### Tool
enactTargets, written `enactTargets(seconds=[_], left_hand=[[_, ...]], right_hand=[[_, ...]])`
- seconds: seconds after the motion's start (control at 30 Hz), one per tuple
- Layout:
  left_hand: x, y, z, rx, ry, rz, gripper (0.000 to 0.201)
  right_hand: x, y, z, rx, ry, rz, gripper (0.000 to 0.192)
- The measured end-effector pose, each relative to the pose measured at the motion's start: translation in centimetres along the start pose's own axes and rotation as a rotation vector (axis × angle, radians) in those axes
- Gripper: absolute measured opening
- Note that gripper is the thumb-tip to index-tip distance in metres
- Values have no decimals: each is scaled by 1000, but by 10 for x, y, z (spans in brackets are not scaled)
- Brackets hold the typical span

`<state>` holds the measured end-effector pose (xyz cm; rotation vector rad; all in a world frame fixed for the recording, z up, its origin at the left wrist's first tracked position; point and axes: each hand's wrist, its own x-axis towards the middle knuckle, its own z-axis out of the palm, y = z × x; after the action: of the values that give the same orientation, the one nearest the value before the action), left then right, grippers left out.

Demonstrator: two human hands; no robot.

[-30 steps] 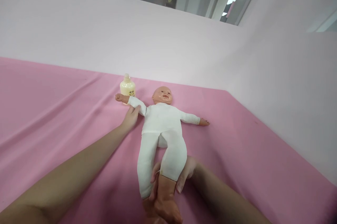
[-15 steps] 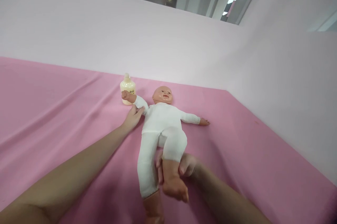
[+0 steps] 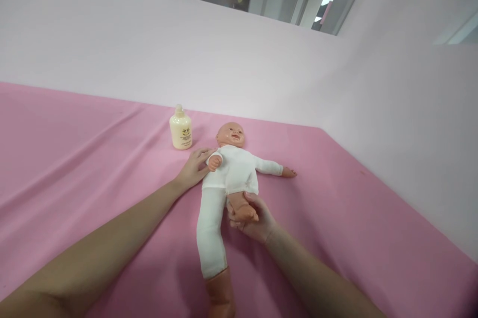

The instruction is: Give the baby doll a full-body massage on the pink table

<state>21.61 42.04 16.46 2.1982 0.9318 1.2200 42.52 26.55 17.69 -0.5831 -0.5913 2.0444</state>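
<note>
A baby doll (image 3: 239,161) in a white cloth suit lies on its back, head toward the wall. My left hand (image 3: 194,166) is at the doll's bent arm on the left, fingers and thumb around it; the doll's small fist points toward me. With my right hand (image 3: 257,221) I grip the doll's other-side leg near the ankle, and that leg is folded up toward the belly. The doll's straight leg (image 3: 212,238) stretches toward me, its foot partly cut off by the lower edge. Its other arm (image 3: 269,166) lies flung out to the right.
A cream-coloured bottle (image 3: 181,131) with a clear cap and small printing stands upright left of the doll's head. Everything rests on a creased pink sheet (image 3: 93,143). A pale wall (image 3: 168,49) borders it at the back and right, with a window above.
My right hand has pushed the held leg up toward the doll's belly, bending it. The doll's left-side arm has swung inward from in front of the bottle, my left hand moving with it.
</note>
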Motion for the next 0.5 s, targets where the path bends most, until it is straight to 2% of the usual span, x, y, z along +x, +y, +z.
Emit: enactTargets(seconds=[0.17, 0.3, 0.4, 0.5], left_hand=[[0, -2, 1, 11, 1, 8, 48], [-1, -2, 0, 42, -11, 5, 47], [1, -6, 2, -12, 49, -25, 43], [4, -17, 7, -137, 120, -147, 39]], right_hand=[[0, -1, 1, -17, -17, 11, 31], [-1, -2, 2, -30, -83, 27, 40], [-4, 1, -2, -53, -186, 57, 56], [-5, 6, -12, -113, -371, 139, 66]])
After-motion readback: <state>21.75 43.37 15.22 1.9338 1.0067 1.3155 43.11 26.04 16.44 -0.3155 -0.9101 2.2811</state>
